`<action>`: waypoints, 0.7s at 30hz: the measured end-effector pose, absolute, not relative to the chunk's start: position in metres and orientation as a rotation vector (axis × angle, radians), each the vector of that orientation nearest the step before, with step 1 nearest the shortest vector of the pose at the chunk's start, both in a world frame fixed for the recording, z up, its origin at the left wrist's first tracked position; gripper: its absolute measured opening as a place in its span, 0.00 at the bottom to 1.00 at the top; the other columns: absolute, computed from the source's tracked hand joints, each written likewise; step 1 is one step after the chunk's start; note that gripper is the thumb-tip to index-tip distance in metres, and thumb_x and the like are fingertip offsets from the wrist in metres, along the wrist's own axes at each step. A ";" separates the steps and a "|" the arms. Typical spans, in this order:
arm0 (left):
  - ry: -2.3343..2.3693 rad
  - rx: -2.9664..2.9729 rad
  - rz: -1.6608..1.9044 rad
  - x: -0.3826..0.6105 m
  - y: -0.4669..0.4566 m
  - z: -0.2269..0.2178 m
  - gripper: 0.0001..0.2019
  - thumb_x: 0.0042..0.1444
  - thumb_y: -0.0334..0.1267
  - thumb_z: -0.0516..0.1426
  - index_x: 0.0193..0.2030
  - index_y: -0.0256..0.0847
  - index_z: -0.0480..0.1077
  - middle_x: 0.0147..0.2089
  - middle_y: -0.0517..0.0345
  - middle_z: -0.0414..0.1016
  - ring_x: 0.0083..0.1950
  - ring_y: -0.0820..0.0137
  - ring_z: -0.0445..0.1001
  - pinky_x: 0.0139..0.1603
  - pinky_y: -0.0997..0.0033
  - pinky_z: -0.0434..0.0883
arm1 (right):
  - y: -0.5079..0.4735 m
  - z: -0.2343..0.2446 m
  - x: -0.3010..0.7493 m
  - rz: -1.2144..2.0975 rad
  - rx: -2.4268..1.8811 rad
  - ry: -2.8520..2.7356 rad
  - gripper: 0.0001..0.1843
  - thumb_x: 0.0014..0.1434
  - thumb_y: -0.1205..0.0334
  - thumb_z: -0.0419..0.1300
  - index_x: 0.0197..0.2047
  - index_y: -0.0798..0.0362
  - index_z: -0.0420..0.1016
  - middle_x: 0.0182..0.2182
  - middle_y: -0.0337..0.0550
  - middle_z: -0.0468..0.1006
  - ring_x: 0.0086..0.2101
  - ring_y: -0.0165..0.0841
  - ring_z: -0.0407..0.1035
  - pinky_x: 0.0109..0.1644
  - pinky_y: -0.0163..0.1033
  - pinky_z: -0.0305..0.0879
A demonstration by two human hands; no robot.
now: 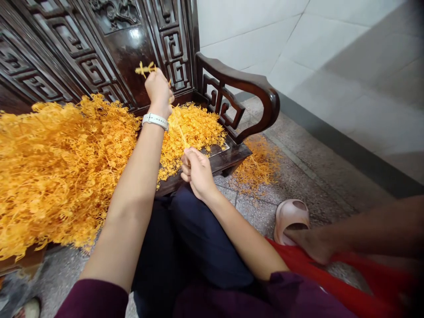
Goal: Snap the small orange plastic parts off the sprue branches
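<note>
My left hand, with a white watch band on the wrist, is closed around a yellow plastic flower sprig. The sprig's small-petaled tip pokes out beyond the fist. Lower and to the right, my right hand pinches the thin stem's other end, so the stem runs straight between both hands. Behind them a pile of small yellow plastic flower pieces lies on the bench seat. A much larger heap of yellow sprigs fills the left side, beside my left forearm.
The dark carved wooden bench has a curved armrest on the right. Orange stems lie scattered on the speckled floor below it. Another person's foot in a pink slipper is at the right, near red material.
</note>
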State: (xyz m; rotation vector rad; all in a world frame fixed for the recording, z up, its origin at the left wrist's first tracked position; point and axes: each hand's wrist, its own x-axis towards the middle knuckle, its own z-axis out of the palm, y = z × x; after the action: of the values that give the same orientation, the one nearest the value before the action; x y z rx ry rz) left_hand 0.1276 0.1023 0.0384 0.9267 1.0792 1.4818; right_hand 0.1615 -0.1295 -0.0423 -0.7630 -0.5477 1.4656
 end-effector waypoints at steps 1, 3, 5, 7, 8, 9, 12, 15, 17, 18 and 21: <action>1.048 0.962 1.530 0.126 0.100 0.047 0.24 0.81 0.49 0.47 0.31 0.45 0.49 0.26 0.65 0.49 0.22 0.73 0.42 0.28 0.68 0.38 | -0.129 -0.041 0.164 1.522 -0.716 -0.506 0.20 0.68 0.54 0.63 0.28 0.51 0.60 0.25 0.29 0.57 0.19 0.20 0.40 0.21 0.30 0.35; 0.987 1.032 1.536 0.123 0.094 0.063 0.24 0.82 0.47 0.47 0.31 0.44 0.50 0.25 0.65 0.48 0.23 0.72 0.40 0.28 0.68 0.37 | -0.128 -0.041 0.172 1.638 -0.617 -0.436 0.20 0.68 0.55 0.63 0.27 0.53 0.63 0.26 0.30 0.61 0.19 0.18 0.39 0.21 0.29 0.35; 0.945 1.081 1.522 0.117 0.087 0.078 0.23 0.83 0.44 0.46 0.32 0.43 0.50 0.25 0.66 0.48 0.23 0.73 0.39 0.27 0.70 0.36 | -0.126 -0.043 0.180 1.736 -0.506 -0.358 0.21 0.70 0.55 0.61 0.27 0.54 0.64 0.26 0.31 0.61 0.19 0.19 0.39 0.21 0.28 0.37; 0.923 1.105 1.504 0.110 0.080 0.090 0.22 0.83 0.43 0.46 0.33 0.42 0.52 0.25 0.66 0.50 0.23 0.74 0.39 0.26 0.73 0.37 | -0.125 -0.044 0.186 1.799 -0.394 -0.262 0.20 0.72 0.54 0.57 0.29 0.53 0.66 0.25 0.32 0.61 0.20 0.22 0.42 0.22 0.29 0.42; 0.907 1.113 1.492 0.106 0.077 0.095 0.21 0.83 0.44 0.46 0.33 0.42 0.53 0.26 0.66 0.51 0.23 0.75 0.40 0.25 0.74 0.37 | -0.124 -0.045 0.189 1.809 -0.349 -0.211 0.19 0.73 0.53 0.55 0.31 0.52 0.67 0.26 0.33 0.62 0.21 0.23 0.45 0.22 0.29 0.45; 0.888 1.120 1.487 0.102 0.074 0.098 0.21 0.83 0.44 0.47 0.34 0.42 0.54 0.26 0.66 0.51 0.23 0.75 0.41 0.24 0.76 0.37 | -0.123 -0.045 0.190 1.807 -0.314 -0.161 0.19 0.74 0.52 0.53 0.33 0.52 0.69 0.26 0.35 0.63 0.22 0.24 0.48 0.23 0.30 0.49; 0.836 1.164 1.475 0.091 0.067 0.103 0.20 0.82 0.44 0.47 0.34 0.42 0.56 0.27 0.66 0.50 0.22 0.76 0.41 0.21 0.77 0.37 | -0.123 -0.043 0.191 1.787 -0.259 -0.050 0.19 0.74 0.47 0.50 0.37 0.51 0.70 0.29 0.38 0.66 0.25 0.28 0.55 0.27 0.33 0.57; 0.813 1.221 1.491 0.082 0.059 0.104 0.20 0.81 0.42 0.49 0.33 0.42 0.56 0.27 0.65 0.50 0.21 0.76 0.41 0.20 0.77 0.39 | -0.125 -0.042 0.191 1.768 -0.240 -0.017 0.19 0.72 0.44 0.52 0.38 0.51 0.71 0.32 0.40 0.69 0.29 0.30 0.61 0.32 0.35 0.63; 0.787 1.263 1.507 0.076 0.051 0.103 0.19 0.81 0.40 0.50 0.33 0.42 0.57 0.27 0.65 0.50 0.21 0.76 0.41 0.20 0.76 0.39 | -0.128 -0.043 0.191 1.746 -0.253 -0.033 0.19 0.71 0.44 0.54 0.38 0.51 0.70 0.33 0.41 0.70 0.31 0.31 0.63 0.34 0.36 0.64; 0.778 1.278 1.510 0.073 0.047 0.102 0.19 0.81 0.40 0.49 0.33 0.42 0.57 0.27 0.64 0.50 0.21 0.75 0.41 0.20 0.75 0.38 | -0.128 -0.044 0.192 1.734 -0.267 -0.043 0.18 0.71 0.45 0.55 0.38 0.51 0.70 0.33 0.41 0.70 0.31 0.31 0.63 0.35 0.37 0.65; 0.759 1.279 1.485 0.065 0.036 0.099 0.20 0.83 0.40 0.44 0.34 0.42 0.58 0.26 0.65 0.51 0.20 0.76 0.41 0.20 0.74 0.38 | -0.123 -0.052 0.195 1.709 -0.342 -0.055 0.16 0.70 0.48 0.53 0.39 0.51 0.70 0.33 0.42 0.70 0.31 0.31 0.63 0.35 0.37 0.64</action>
State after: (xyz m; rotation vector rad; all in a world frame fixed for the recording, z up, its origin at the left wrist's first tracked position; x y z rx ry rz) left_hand 0.0649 0.0357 0.0987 1.2791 0.7594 1.4847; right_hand 0.1947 -0.1229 -0.0525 -0.3418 -0.0553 1.7092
